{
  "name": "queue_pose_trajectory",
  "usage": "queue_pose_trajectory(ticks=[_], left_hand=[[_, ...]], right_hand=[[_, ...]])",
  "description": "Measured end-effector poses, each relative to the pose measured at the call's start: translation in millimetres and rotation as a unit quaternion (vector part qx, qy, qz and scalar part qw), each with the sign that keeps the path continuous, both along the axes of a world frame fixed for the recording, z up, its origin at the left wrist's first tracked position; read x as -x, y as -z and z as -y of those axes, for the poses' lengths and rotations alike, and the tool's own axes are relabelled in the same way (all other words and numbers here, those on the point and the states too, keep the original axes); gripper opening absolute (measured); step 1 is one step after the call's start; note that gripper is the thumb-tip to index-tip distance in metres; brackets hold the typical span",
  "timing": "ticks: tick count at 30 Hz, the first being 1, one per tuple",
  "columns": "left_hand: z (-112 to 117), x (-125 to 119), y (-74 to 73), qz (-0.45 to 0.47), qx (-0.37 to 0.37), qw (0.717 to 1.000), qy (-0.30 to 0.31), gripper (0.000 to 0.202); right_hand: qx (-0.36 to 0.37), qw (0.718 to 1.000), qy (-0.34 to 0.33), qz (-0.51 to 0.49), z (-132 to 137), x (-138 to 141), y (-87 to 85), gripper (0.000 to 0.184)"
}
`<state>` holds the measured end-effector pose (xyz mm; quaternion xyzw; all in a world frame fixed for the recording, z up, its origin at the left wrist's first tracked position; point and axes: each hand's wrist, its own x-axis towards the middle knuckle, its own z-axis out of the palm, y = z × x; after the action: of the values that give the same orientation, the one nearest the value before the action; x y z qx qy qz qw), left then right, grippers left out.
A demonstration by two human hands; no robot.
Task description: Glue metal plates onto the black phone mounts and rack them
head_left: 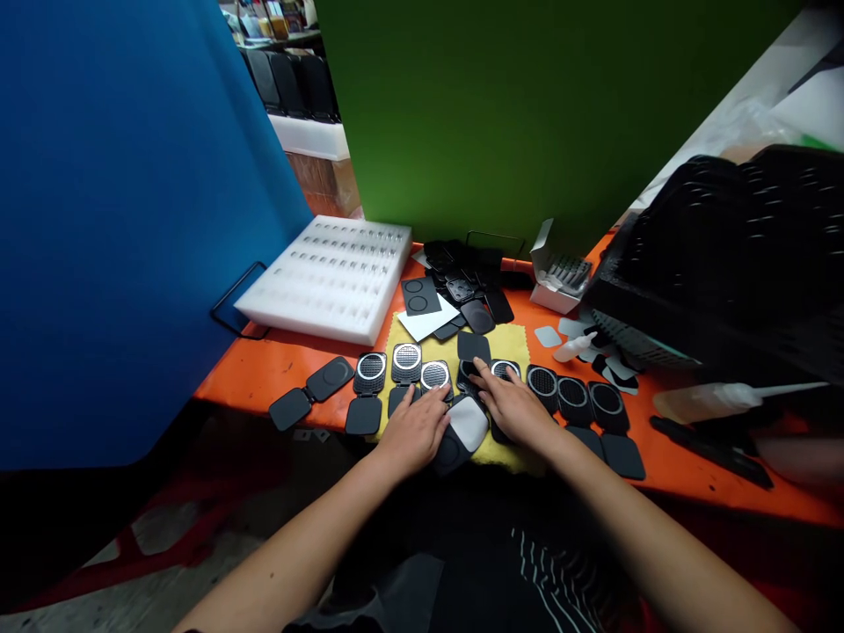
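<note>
My left hand (415, 429) lies over the yellow cloth (505, 454), fingers stretched toward a folding black panel with a ringed mesh face (434, 375). Right beside it sits a black piece with a pale grey square (469, 425) on it. My right hand (518, 406) reaches in from the other side, its fingertips on a dark panel whose flap (473, 347) stands up behind. Under that hand another ringed panel (505, 369) is partly hidden. More hinged panels line up on both sides, such as one at the left (370, 372) and one at the right (607, 405).
Behind the row are a heap of black parts (462, 288), a white foam tray (323, 277) and a small open box (557, 294). A dropper bottle (573, 347), a larger nozzle bottle (709, 402) and a large black crate (731, 264) stand right. Blue (132, 220) and green (527, 114) boards enclose the orange table (247, 374).
</note>
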<state>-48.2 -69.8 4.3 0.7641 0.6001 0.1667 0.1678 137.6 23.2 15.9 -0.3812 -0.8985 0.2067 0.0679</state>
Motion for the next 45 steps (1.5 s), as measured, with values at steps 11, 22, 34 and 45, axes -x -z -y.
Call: queue_pose_trajectory(ticks=[11,22,34,45], left_hand=[[-2,0,0.9,0.000,-0.015,1.000,0.024,0.023],[-4,10,2.3,-0.003,-0.025,0.999,0.048,0.025],[3,25,5.5,-0.011,-0.018,0.997,0.074,0.029],[4,40,-4.3,0.000,-0.004,0.985,0.175,0.023]], right_hand=[[-0.003,1.000,-0.003,-0.001,-5,2,3.5,0.055],[0.008,1.000,0.000,-0.001,-4,5,-0.4,0.053],[-0.036,0.999,-0.006,0.020,-2,0,10.6,0.056],[-0.040,0.998,-0.057,0.002,-4,-7,15.8,0.057]])
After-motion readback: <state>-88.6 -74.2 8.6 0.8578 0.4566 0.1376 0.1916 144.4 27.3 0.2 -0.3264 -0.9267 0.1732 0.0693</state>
